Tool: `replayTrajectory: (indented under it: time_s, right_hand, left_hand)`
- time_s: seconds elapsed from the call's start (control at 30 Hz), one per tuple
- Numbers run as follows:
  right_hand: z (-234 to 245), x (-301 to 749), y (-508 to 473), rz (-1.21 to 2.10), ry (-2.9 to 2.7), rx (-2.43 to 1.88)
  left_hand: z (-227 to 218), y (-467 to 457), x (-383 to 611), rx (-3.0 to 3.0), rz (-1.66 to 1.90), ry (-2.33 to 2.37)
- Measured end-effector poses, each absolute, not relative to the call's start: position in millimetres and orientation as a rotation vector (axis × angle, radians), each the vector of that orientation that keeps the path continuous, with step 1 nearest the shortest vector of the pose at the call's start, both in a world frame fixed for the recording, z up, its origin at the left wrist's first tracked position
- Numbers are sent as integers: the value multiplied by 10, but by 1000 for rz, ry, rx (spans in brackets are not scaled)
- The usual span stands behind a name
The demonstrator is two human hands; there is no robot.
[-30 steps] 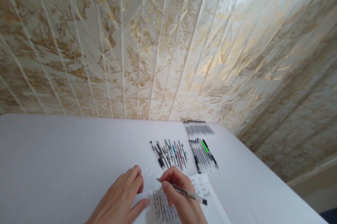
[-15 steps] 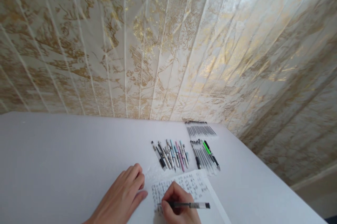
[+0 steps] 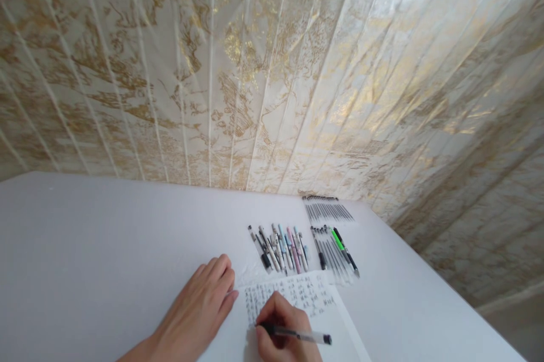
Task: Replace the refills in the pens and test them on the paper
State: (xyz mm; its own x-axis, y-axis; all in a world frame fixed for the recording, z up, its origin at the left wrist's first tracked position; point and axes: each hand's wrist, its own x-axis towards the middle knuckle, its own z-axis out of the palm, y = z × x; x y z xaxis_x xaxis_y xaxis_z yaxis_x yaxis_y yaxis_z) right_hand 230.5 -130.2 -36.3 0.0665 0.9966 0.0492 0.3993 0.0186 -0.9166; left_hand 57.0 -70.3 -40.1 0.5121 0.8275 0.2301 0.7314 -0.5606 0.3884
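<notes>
My right hand (image 3: 287, 328) grips a gel pen (image 3: 301, 335) with a clear barrel and black ends. Its tip end rests at the left part of a white sheet of paper (image 3: 340, 328), below rows of dark handwriting. The fingers hide part of the writing. Palm down by the sheet's left side lies my left hand (image 3: 204, 294), holding nothing visible. Its fingers are loosely bent and the thumb sits apart from them, near the paper.
Beyond the paper lies a row of assorted pens (image 3: 280, 248). To its right are several pen refills (image 3: 334, 257) and a green-and-black pen (image 3: 339, 239). More refills (image 3: 327, 209) line the back of the white table (image 3: 106, 248), against a gold-patterned wall covering (image 3: 238, 96).
My right hand and the pen have shifted slightly left, and the pen's rear end has dipped. The left hand's thumb has drawn nearer its fingers. The whole view has shifted a little.
</notes>
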Motion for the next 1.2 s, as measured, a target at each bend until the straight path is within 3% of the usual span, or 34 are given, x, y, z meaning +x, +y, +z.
replayTrajectory:
  time_s: [0.5,0.8,1.2]
  right_hand:
    - [-467,2324,-1282,859,-1471,-1515]
    - [-414,2367,-1258,729,-1565,-1303]
    - [-465,2329,-1272,919,-1419,-1450]
  left_hand:
    - [-312,-728,587,2466,590,1341]
    - [-217,-667,498,2086,971,1164]
    - [-266,-637,528,1708,851,1195]
